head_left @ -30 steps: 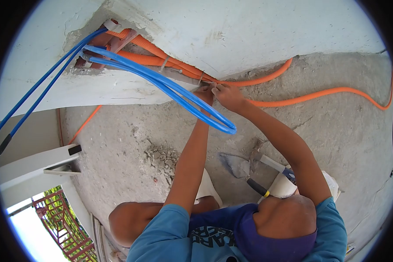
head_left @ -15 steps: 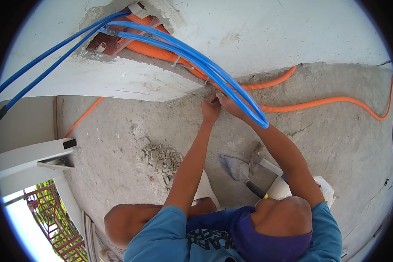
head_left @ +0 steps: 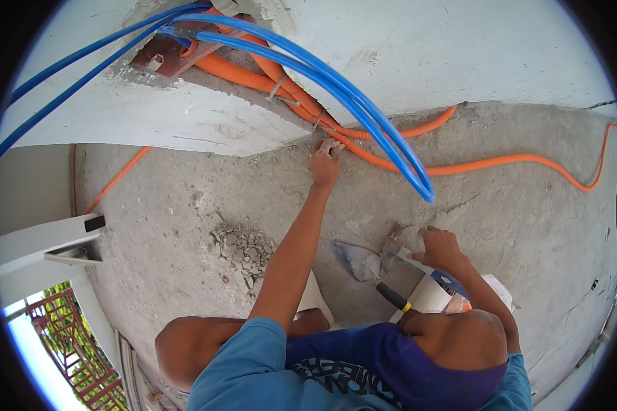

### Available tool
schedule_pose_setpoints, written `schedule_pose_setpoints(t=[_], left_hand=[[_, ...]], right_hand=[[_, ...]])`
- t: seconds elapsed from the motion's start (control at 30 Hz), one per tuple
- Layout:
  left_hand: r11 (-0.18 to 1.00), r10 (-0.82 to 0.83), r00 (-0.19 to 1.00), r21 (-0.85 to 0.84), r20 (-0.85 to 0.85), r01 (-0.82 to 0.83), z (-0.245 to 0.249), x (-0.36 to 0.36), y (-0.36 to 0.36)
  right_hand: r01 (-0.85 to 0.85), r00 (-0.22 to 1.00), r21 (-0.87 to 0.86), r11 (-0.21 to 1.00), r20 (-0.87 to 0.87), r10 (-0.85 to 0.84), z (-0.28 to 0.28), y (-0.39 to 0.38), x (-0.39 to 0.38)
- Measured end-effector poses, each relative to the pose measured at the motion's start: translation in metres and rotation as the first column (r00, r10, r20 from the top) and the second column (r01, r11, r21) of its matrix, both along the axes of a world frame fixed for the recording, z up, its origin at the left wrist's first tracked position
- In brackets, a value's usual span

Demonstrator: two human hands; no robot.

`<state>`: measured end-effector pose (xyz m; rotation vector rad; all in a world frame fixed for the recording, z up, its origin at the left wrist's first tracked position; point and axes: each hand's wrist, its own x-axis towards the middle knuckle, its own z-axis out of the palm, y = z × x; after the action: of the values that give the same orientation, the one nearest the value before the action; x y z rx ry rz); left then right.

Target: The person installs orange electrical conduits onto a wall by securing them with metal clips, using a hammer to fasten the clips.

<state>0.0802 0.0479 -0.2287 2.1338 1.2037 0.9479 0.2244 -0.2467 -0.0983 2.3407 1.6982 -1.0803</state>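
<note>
My left hand (head_left: 325,163) is at the foot of the wall, its fingers pinched just under the orange corrugated conduits (head_left: 353,148). Whatever sits between those fingertips is too small to make out. Low on the right, my right hand (head_left: 443,248) hangs over the floor with thumb and fingers apart. Closest to it are a mortar-caked piece (head_left: 394,241) and a pale bar (head_left: 418,260) with a blue part. A pointed trowel (head_left: 356,260) with a black and yellow handle lies left of these, its blade dusty.
Blue tubing (head_left: 363,103) loops out of a broken wall opening (head_left: 164,58) and arches over the work spot. Concrete rubble (head_left: 243,250) is piled on the floor left of the trowel. One conduit (head_left: 514,159) snakes right across the concrete. A red metal grille (head_left: 75,342) stands at lower left.
My right hand has left the conduits and come down right, over the things beside the trowel. My left hand stays by the conduits. The view has shifted slightly.
</note>
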Motion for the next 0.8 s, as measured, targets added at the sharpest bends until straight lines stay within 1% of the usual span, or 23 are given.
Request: schedule_pose_setpoints(t=[0.07,0.17,0.2,0.3,0.4,0.47,0.5,0.53,0.57,0.6,0.63,0.67,0.7,0.77,0.8], left_hand=[[1.0,-0.007,1.0,-0.009,0.015,0.007,-0.004,0.0,0.001],[0.999,-0.046,0.999,0.006,0.015,0.046,-0.001,0.0,0.001],[0.998,-0.059,0.998,0.018,0.009,0.059,0.002,0.0,0.003],[0.999,-0.017,0.998,0.038,-0.058,0.019,0.002,0.0,0.002],[1.0,-0.026,0.999,0.012,0.02,0.026,-0.003,0.003,0.002],[0.998,-0.019,1.0,0.058,-0.01,0.019,-0.006,0.002,0.001],[0.996,-0.019,1.0,0.084,-0.024,0.021,-0.009,0.002,0.003],[0.995,-0.029,0.991,-0.091,0.128,0.041,-0.031,-0.002,0.008],[0.963,-0.01,0.96,-0.257,0.28,0.085,-0.07,-0.007,0.016],[0.961,-0.04,0.944,-0.247,0.327,0.126,-0.077,-0.006,0.02],[0.957,-0.071,0.926,-0.235,0.372,0.168,-0.075,-0.004,0.022],[0.979,-0.165,0.939,-0.063,0.301,0.192,-0.073,-0.007,0.019],[0.982,-0.129,0.937,-0.087,0.325,0.165,-0.082,-0.008,0.019],[0.985,-0.056,0.926,-0.134,0.374,0.113,-0.101,-0.01,0.019],[0.996,-0.046,0.994,0.079,0.102,0.038,-0.067,-0.006,0.013]], right_hand=[[-0.05,0.998,-0.059,0.997,-0.046,0.047,-0.021,-0.049,-0.014],[-0.005,1.0,0.003,1.0,0.009,0.005,-0.058,-0.089,-0.029],[0.032,0.999,0.168,0.985,0.015,-0.035,-0.055,-0.091,-0.03],[0.049,0.99,0.214,0.976,-0.143,-0.019,-0.019,-0.06,-0.02],[0.126,0.93,0.315,0.941,-0.368,-0.001,0.005,-0.014,-0.014],[0.056,0.962,0.537,0.842,-0.255,0.099,0.015,0.023,-0.016],[0.04,0.973,0.595,0.803,-0.207,0.105,0.022,0.044,-0.018],[0.022,0.982,0.648,0.761,-0.158,0.106,0.027,0.063,-0.019],[-0.035,0.985,0.657,0.753,-0.104,0.137,0.027,0.08,-0.015],[-0.096,0.984,0.663,0.742,-0.047,0.169,0.026,0.095,-0.01],[-0.106,0.985,0.664,0.74,-0.033,0.171,0.025,0.108,-0.005],[-0.116,0.984,0.662,0.74,-0.024,0.175,0.024,0.118,-0.002],[-0.126,0.983,0.66,0.74,-0.015,0.181,0.022,0.127,0.0],[-0.037,0.982,0.639,0.768,-0.12,0.147,0.024,0.139,0.003],[0.005,0.977,0.626,0.78,-0.168,0.129,0.024,0.143,0.006]])
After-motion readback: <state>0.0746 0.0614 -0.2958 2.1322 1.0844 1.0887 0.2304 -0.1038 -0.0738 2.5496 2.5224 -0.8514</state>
